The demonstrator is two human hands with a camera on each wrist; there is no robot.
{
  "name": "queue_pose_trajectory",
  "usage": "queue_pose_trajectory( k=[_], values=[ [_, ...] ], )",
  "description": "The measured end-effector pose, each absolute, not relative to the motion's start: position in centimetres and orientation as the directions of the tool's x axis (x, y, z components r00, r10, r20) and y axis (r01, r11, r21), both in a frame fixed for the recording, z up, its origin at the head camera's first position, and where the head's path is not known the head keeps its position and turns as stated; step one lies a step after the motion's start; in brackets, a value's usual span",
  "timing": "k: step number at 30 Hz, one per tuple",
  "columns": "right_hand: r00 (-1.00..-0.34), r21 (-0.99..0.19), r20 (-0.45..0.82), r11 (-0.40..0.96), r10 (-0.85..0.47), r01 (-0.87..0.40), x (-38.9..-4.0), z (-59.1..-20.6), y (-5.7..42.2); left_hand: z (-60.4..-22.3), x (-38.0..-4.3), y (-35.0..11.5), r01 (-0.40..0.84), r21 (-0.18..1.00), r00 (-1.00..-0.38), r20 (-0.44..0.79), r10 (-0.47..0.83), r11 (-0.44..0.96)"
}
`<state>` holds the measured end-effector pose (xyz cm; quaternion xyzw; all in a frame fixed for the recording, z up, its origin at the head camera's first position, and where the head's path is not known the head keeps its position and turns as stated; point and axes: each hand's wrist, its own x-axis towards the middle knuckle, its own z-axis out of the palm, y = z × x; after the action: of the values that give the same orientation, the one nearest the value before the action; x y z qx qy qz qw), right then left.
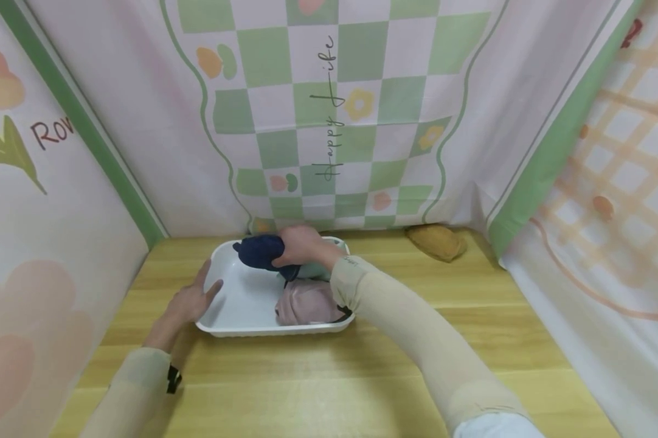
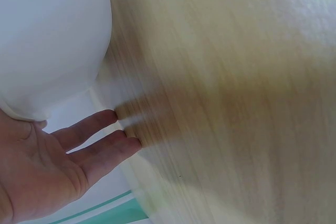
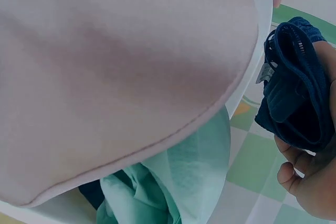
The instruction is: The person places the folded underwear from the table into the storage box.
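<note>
- A white plastic tray (image 1: 241,298) lies on a wooden tabletop (image 1: 318,389), left of centre, close to the tabletop's far edge.
- A dark blue fabric bundle (image 1: 260,251) is over the tray's far part, its long axis running roughly side to side, along the tray's far edge. Whether its underside touches the tray cannot be told.
- The right hand (image 1: 301,243) is the nearer one: it reaches across from the right and grips the bundle's right end, fingers curled round the cloth. The right wrist view shows a hollow end and a small label.
- The left hand (image 1: 191,301) is at the tray's left edge, thumb spread over the rim, other fingers extended outside it; it holds no cloth.
- Pink fabric (image 1: 307,302) fills the tray's near right corner; mint green fabric (image 1: 315,272) lies behind it, partly under the right arm.
- A tan, flattish object (image 1: 437,242) rests near the tabletop's far right corner.
</note>
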<state>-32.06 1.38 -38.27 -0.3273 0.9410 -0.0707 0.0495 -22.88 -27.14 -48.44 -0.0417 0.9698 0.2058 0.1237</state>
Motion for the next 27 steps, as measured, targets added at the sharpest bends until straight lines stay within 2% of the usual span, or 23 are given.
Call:
queue_pose_trajectory(
  k=[19, 27],
  values=[
    [-0.758, 0.0, -0.148, 0.767, -0.635, -0.642, -33.0, -39.3, -1.7, -48.6, -23.0, -27.3, -0.125, 0.403, -0.97, -0.242, -0.026, 0.907],
    [-0.741, 0.005, -0.164, 0.75, -0.651, -0.661, -33.4, -39.8, -3.0, -48.6, -23.1, -27.3, -0.127, 0.403, -0.972, -0.231, -0.033, 0.906]
  ],
)
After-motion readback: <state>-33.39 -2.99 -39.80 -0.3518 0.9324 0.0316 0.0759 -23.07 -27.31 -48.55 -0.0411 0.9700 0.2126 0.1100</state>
